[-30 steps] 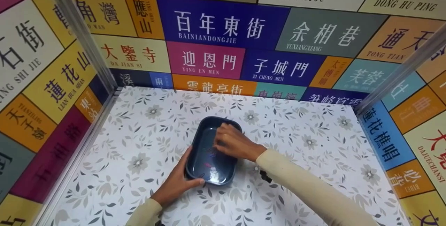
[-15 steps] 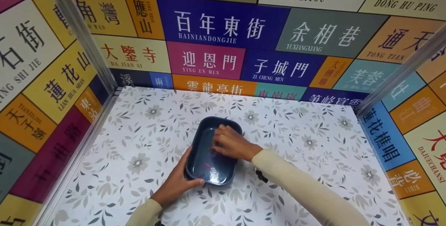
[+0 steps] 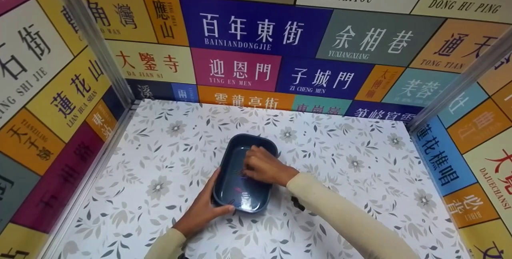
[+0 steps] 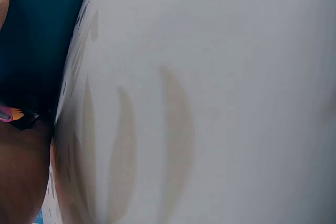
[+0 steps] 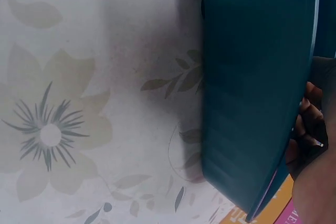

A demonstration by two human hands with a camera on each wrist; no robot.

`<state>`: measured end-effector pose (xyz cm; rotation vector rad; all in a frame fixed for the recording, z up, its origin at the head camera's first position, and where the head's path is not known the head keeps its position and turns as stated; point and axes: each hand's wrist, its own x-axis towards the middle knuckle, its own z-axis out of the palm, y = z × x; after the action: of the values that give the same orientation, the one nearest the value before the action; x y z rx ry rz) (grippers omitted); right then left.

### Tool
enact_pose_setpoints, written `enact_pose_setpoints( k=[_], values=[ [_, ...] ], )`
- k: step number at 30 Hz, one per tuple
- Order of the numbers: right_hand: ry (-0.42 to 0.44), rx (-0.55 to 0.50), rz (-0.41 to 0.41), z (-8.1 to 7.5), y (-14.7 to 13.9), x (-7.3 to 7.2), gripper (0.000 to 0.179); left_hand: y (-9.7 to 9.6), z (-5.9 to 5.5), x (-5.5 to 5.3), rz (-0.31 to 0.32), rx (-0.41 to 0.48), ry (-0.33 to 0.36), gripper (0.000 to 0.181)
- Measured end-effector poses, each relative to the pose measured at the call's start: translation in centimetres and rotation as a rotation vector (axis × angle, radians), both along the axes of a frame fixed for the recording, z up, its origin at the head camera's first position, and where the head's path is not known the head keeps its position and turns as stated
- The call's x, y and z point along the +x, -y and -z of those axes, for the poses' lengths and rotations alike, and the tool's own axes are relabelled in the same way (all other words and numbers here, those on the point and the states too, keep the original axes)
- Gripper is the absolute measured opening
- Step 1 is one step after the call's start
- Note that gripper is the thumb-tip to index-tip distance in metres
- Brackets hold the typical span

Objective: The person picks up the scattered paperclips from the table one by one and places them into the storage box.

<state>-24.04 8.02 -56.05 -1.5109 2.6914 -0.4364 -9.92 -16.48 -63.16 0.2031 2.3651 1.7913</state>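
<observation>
A dark blue rectangular dish point(image 3: 226, 171) with rounded corners stands on the flower-patterned surface in the head view. My left hand point(image 3: 200, 209) grips its near left side, thumb at the near rim and fingers along the outer wall. Inside the dish, towards its right side, is my right hand point(image 3: 264, 165), fingers curled and pointing down. Whether these fingertips pinch something is hidden. Small pink and dark marks show on the dish floor, too small to identify. In the right wrist view, the dish's outer wall point(image 5: 252, 77) partly hides the curled fingers point(image 5: 310, 124).
White paper with grey flowers and leaves point(image 3: 352, 163) covers the work surface. Colourful panels with Chinese lettering point(image 3: 256, 27) form walls at the back and both sides. Clear corner strips point(image 3: 96, 43) join the panels.
My right hand has shifted slightly towards me and to the left inside the dish, its forearm following. The left hand and the dish have stayed in place.
</observation>
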Motion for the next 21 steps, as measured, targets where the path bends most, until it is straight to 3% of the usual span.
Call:
enact_pose_setpoints(
  k=[11, 21],
  values=[
    [-0.004, -0.113, 0.051, -2.4, -2.4, 1.5, 0.015, 0.0, -0.1, -0.1, 0.014, 0.003, -0.004, 0.128],
    [0.029, -0.254, 0.168, -3.6, -6.7, 2.9, 0.015, 0.3, -0.1, 0.1, 0.003, -0.009, 0.014, 0.126]
  ],
)
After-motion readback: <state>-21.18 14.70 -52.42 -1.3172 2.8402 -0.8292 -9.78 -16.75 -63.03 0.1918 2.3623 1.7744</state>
